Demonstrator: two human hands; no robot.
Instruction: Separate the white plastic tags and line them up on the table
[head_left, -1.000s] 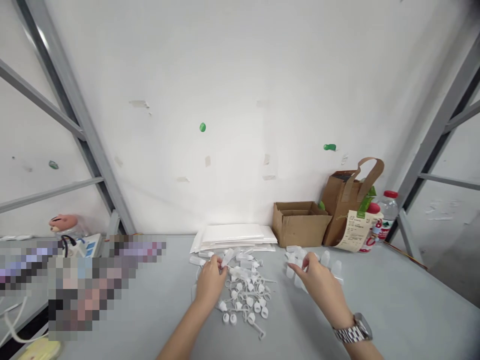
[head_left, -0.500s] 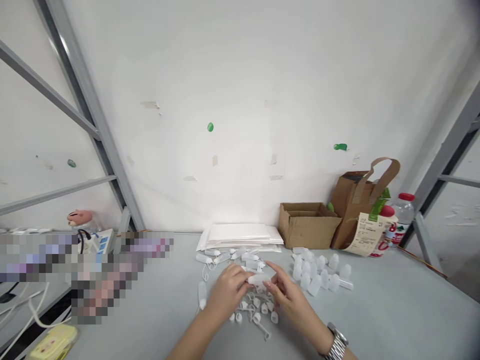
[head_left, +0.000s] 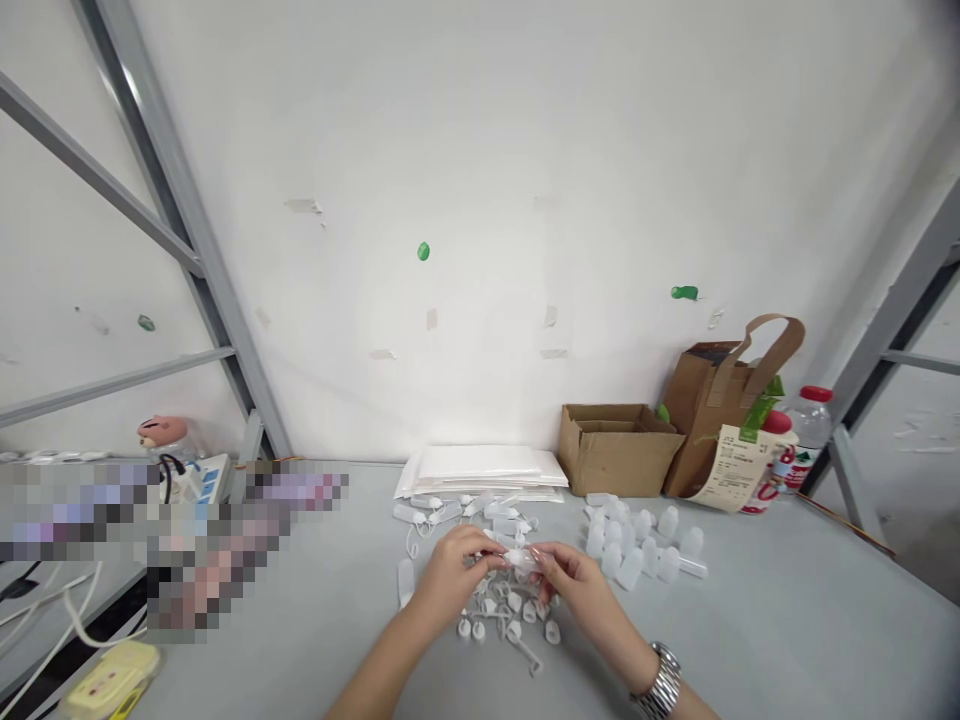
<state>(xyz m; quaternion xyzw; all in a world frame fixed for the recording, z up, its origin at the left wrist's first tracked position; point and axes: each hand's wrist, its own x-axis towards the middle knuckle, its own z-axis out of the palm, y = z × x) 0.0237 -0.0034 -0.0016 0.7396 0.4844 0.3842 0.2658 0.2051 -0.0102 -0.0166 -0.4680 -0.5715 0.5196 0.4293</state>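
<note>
My left hand (head_left: 456,568) and my right hand (head_left: 579,582) meet above the grey table. Between their fingertips is a small translucent plastic bottle (head_left: 531,562) with a white part, which looks like its cap, at the left end. Both hands pinch it, the left from the cap side and the right around the body. Beneath them lie several loose white caps with loop straps (head_left: 514,631). Behind the hands are several capped bottles (head_left: 409,514), and one more bottle (head_left: 406,578) rests left of my left hand. Several uncapped bottles (head_left: 631,566) lie heaped on the right.
White flat packs (head_left: 480,462) are stacked against the wall. Beside them stand an open cardboard box (head_left: 622,465), a brown paper bag (head_left: 694,410) and a red-capped plastic bottle (head_left: 811,425). A yellow case (head_left: 112,680) and a power strip (head_left: 214,485) with cables are at left.
My right hand has closed in around the bottle, its raised fingers now curled. The white part shows between my fingertips where the bottle body showed before. The view has shifted slightly.
</note>
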